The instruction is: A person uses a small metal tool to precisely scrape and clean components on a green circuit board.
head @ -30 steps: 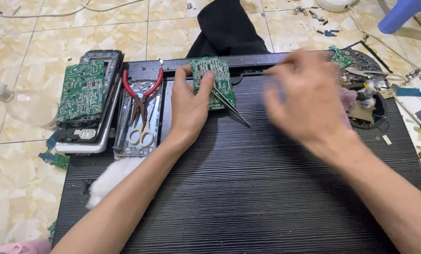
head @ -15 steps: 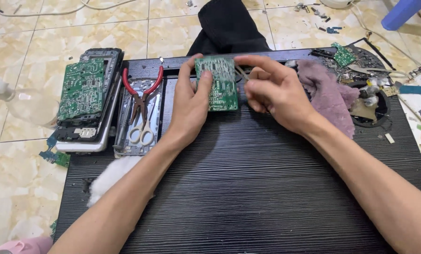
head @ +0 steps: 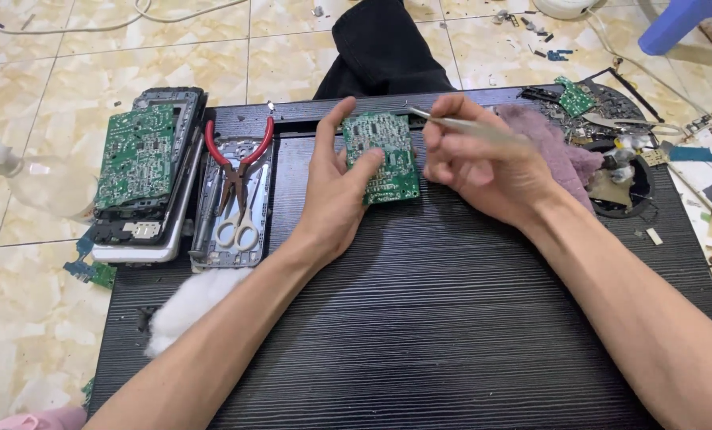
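Head view: the left hand [head: 336, 191] lies flat on the black ribbed board [head: 451, 334], fingers and thumb clamped on the left edge of a small green circuit board [head: 381, 158], which sits near 12 o'clock on the work surface. It seems pinned there so it will not slide. The right hand [head: 483, 167], at about 1 o'clock, pinches slim metal tweezers [head: 451, 123] between closed fingers, tips pointing toward 10 o'clock just above the circuit board's top edge; whether they touch it cannot be told. At 9 o'clock lie red-handled pliers [head: 240, 155] and scissors [head: 240, 223] on a metal frame, beside a larger green board [head: 137, 155] on stacked housings. A pink cloth [head: 551, 147] is partly hidden behind the right hand. Cotton wool [head: 189, 306] is half covered by the left forearm.
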